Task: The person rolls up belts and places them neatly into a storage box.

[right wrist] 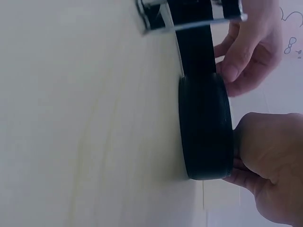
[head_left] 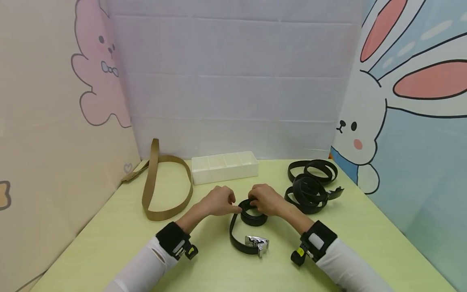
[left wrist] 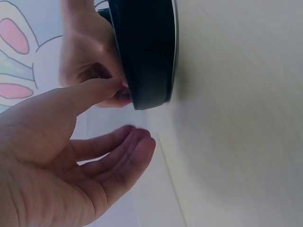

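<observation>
Belt (head_left: 254, 221) part-coiled on the table (head_left: 211, 269), I've got the right hand (head_left: 268, 199) pinching its roll, left hand (head_left: 218, 201) loose-fingered alongside, and a slipping pinch could spring it open.

A black belt (head_left: 245, 217) stands on edge, partly wound; in the head view its loose strap (head_left: 246, 248) curves from the roll's ten o'clock to a shiny silver-coloured buckle (head_left: 256, 242) at six.

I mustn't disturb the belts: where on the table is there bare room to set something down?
Bare table lies left, between the tan strap, left sleeve and table edge; and right, between the black belts, right sleeve and table edge. The middle is crowded: left hand, right hand, coiled black belt and silver buckle.
</observation>
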### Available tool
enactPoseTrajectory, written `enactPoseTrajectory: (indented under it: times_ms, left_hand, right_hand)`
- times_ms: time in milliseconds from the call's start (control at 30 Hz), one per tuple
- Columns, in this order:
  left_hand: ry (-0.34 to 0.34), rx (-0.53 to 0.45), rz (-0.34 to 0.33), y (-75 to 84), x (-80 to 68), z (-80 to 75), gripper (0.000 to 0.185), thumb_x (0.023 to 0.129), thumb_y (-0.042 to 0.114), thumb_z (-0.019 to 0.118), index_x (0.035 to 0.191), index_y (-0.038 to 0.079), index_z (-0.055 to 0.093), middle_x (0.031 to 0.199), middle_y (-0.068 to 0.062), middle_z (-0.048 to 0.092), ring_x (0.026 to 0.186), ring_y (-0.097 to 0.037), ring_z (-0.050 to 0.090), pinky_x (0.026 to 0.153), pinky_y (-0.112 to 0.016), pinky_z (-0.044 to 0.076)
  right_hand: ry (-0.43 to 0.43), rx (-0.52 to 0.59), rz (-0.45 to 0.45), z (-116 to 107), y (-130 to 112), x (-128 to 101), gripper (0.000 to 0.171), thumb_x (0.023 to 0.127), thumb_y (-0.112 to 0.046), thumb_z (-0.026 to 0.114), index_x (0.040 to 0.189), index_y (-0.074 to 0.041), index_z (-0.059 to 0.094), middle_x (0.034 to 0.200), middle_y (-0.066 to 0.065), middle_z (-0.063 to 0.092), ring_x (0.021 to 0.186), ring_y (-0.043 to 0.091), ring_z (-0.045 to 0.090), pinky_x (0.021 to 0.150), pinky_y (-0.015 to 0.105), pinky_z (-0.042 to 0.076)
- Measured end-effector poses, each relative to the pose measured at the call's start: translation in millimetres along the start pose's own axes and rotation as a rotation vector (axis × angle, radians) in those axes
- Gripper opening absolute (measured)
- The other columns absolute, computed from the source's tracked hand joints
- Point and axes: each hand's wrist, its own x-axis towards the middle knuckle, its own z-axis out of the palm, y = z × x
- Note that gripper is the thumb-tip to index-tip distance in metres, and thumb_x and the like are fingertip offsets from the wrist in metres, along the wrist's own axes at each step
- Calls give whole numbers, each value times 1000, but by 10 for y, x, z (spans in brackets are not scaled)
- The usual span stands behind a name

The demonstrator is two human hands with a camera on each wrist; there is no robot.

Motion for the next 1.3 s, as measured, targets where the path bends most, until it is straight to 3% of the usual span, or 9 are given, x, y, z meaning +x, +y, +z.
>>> enactPoseTrajectory:
  times_ms: [133, 300, 567, 733, 800, 967, 1033, 1167, 1300]
  left_hand:
    - [13, 9, -11, -31, 155, 70, 29, 92, 30, 91, 104, 4, 86, 97, -6, 84, 83, -16, 72, 72, -28, 56]
    - [7, -37, -16, -39, 285, 127, 9, 91, 17, 91, 89, 10, 85, 84, -1, 82, 74, -15, 68, 66, -26, 51]
    - [88, 44, 38, -301, 493, 343, 13, 90, 21, 86, 77, 18, 84, 75, 5, 77, 68, -16, 65, 62, -35, 54]
    - [67, 71, -3, -21, 284, 205, 15, 91, 15, 89, 77, 10, 85, 75, -1, 79, 67, -17, 67, 63, -31, 54]
    - [80, 98, 15, -262, 399, 344, 17, 92, 23, 90, 81, 12, 86, 77, 2, 79, 68, -15, 67, 63, -29, 53]
    - [67, 89, 27, -343, 421, 291, 16, 91, 24, 91, 80, 13, 86, 76, 3, 78, 66, -13, 67, 62, -30, 55]
    - [57, 75, 1, -75, 249, 98, 15, 90, 15, 91, 77, 10, 85, 73, 1, 78, 64, -13, 66, 62, -29, 53]
    - [68, 85, -1, -57, 205, 100, 16, 90, 14, 90, 76, 12, 85, 71, 3, 77, 64, -10, 62, 61, -25, 47]
    - [59, 78, 1, -72, 175, 130, 15, 90, 15, 90, 77, 12, 85, 72, 3, 77, 64, -10, 61, 62, -25, 47]
  right_hand:
    - [10, 48, -36, 40, -19, 25, 6, 100, 0, 81, 100, -5, 84, 96, 12, 77, 82, 17, 67, 74, 28, 53]
    - [40, 83, -47, 59, -23, 40, 5, 98, 0, 83, 101, -3, 85, 97, 12, 81, 85, 21, 75, 76, 29, 57]
    - [52, 121, -14, 35, 1, -8, 8, 100, -5, 84, 107, -2, 84, 98, 9, 83, 87, 17, 76, 79, 28, 59]
    - [34, 107, 24, -55, -12, -206, 15, 105, -15, 80, 113, -2, 83, 100, 6, 81, 87, 16, 72, 79, 28, 58]
    - [42, 117, 42, -152, -71, -316, 15, 106, -17, 79, 112, -3, 82, 100, 5, 80, 87, 14, 71, 79, 28, 58]
    - [-53, 303, 16, -387, -287, -572, 11, 106, -22, 80, 102, -12, 82, 91, -5, 78, 79, 0, 65, 73, 23, 56]
    - [-138, 362, -20, -416, -364, -618, 14, 106, -27, 81, 99, -15, 82, 88, -9, 77, 77, -4, 63, 72, 21, 55]
    - [-259, 369, -56, -391, -475, -635, 19, 105, -33, 82, 95, -17, 82, 82, -14, 73, 73, -7, 61, 70, 18, 53]
    - [-293, 346, -35, -358, -507, -633, 20, 106, -29, 80, 89, -18, 81, 75, -15, 70, 65, -6, 56, 64, 17, 49]
